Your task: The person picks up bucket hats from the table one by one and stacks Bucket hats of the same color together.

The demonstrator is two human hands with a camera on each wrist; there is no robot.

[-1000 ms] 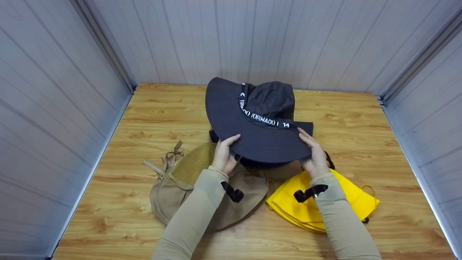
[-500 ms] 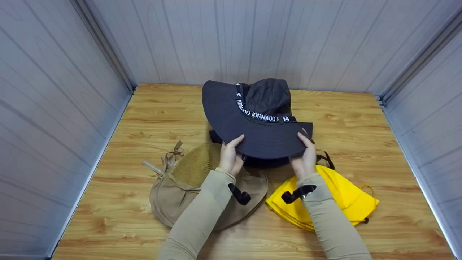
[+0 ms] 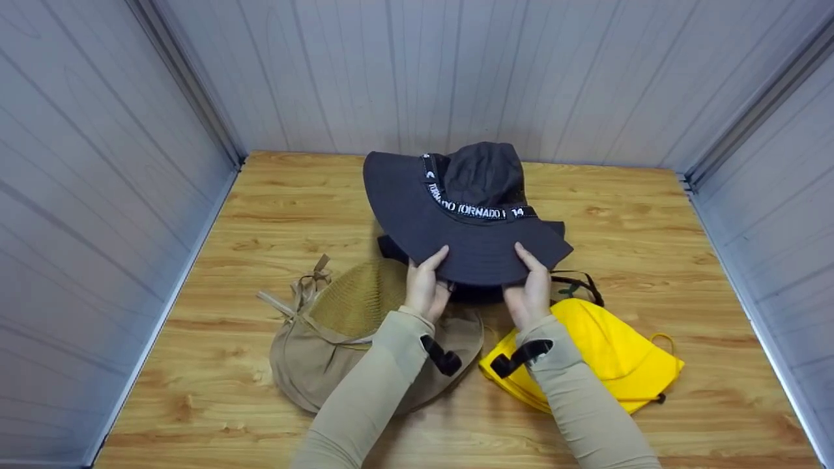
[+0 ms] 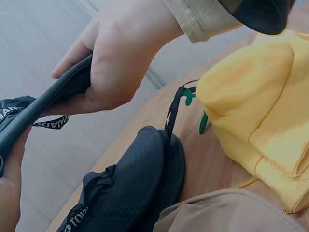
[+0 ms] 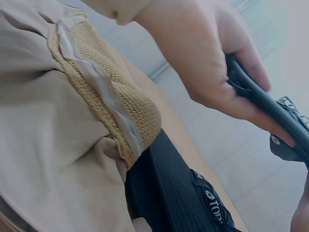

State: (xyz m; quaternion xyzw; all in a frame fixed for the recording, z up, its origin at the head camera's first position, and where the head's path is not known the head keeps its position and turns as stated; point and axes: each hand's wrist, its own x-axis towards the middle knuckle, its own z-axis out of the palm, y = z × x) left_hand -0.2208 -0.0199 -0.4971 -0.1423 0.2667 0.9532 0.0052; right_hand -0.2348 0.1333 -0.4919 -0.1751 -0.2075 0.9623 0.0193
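Observation:
A dark grey sun hat [image 3: 475,251], with a wide brim and a black band lettered in white, is raised off the table with its crown toward the back wall. My left hand [image 3: 425,286] and right hand [image 3: 530,286] pinch the near brim a short way apart, thumbs on top and fingers underneath. Below it lies another dark hat [image 4: 140,179] with a similar lettered band, mostly hidden in the head view. The tan hat [image 3: 306,371] with a straw-coloured woven crown lies by my left forearm. By my right forearm is a yellow hat [image 3: 612,345].
The hats lie on a wood-grain table [image 3: 195,312]. Pale panelled walls [image 3: 339,78] enclose its back and both sides. A dark cord [image 3: 589,283] with green pieces lies behind the yellow hat. Ribbon ties [image 3: 313,280] stick out from the tan hat's left side.
My right hand has shifted left along the brim, and my left hand slightly right, so they are closer together. The held hat has moved slightly left and turned a little.

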